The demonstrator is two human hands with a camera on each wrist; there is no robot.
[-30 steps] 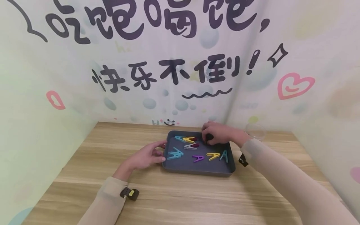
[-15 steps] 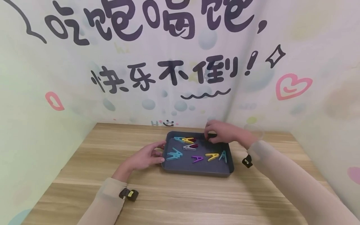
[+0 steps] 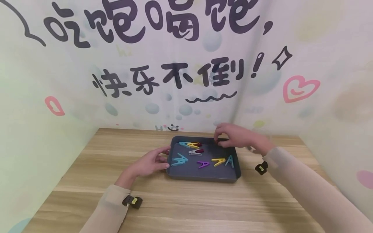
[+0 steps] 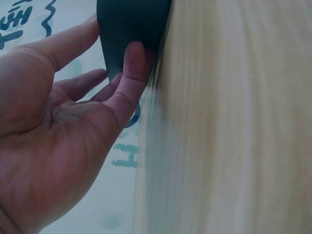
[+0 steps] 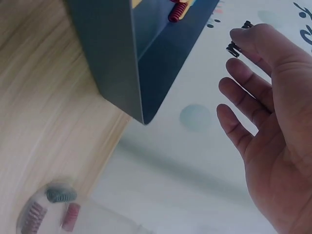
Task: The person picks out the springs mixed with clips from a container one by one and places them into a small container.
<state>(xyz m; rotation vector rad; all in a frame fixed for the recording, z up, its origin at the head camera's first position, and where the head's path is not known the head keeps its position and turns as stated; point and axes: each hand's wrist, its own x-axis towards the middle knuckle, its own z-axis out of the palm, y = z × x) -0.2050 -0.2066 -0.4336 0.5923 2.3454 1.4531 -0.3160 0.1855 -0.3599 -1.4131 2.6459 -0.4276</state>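
In the right wrist view, the right hand (image 5: pixel 280 102) hides part of a black spring (image 5: pixel 233 49); the tray (image 5: pixel 105 48) is cut off at twelve o'clock — a clear container (image 5: pixel 100 214) at seven.

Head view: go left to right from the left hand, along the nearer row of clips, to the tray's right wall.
Left hand → overlapping blue clips → purple clip → yellow clip → single blue clip → tray's right wall.

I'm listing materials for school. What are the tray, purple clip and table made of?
The tray looks like matte plastic or coated metal: dark, little shine. The purple clip is probably smooth plastic, evenly bright. The table seems smooth wood or laminate, with streaky grain.
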